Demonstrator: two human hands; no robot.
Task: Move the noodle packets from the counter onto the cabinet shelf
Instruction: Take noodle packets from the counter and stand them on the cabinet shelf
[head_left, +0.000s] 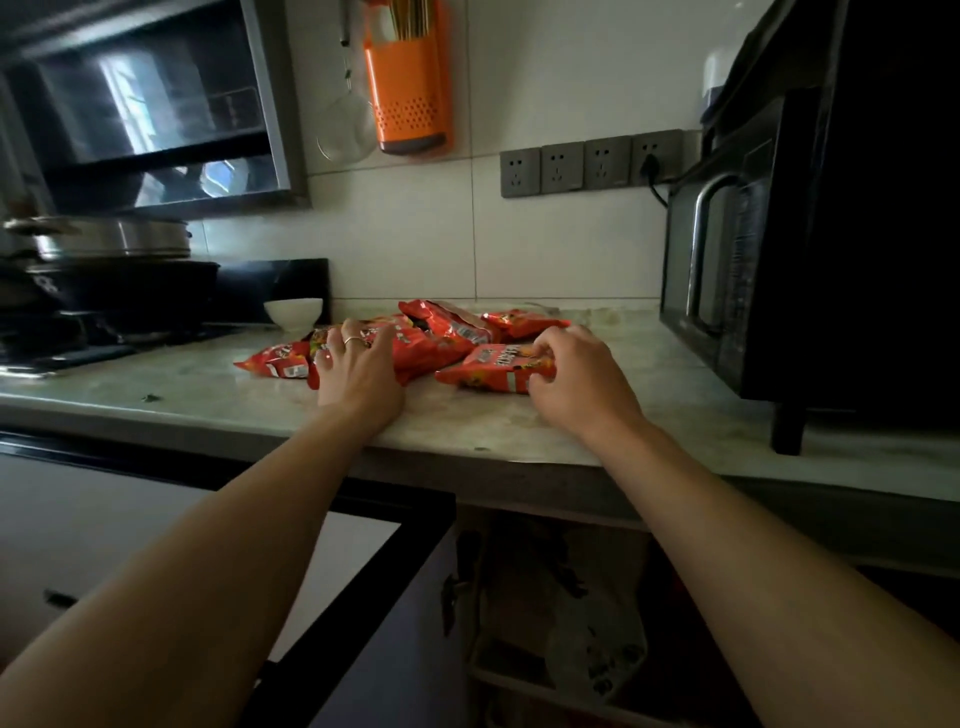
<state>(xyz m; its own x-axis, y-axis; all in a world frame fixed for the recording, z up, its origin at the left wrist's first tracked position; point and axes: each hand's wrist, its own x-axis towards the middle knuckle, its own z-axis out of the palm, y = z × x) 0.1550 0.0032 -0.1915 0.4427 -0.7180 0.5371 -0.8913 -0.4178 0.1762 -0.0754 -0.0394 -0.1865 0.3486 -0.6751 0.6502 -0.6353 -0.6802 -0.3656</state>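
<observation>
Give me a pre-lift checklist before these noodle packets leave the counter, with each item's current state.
1. Right hand gripping the nearest noodle packet: ok, fingers curl over its edge.
2. Left hand holding a packet from the pile: cannot tell, it rests on top.
3. White bowl clear of the hands: ok, behind the pile.
4. Microwave clear of the right hand: ok.
5. All packets still on the counter: ok.
6. Shelf space below the counter: cannot tell, too dark.

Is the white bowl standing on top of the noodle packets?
No, the white bowl stands on the counter behind the packets, near the stove, not on them.
</observation>
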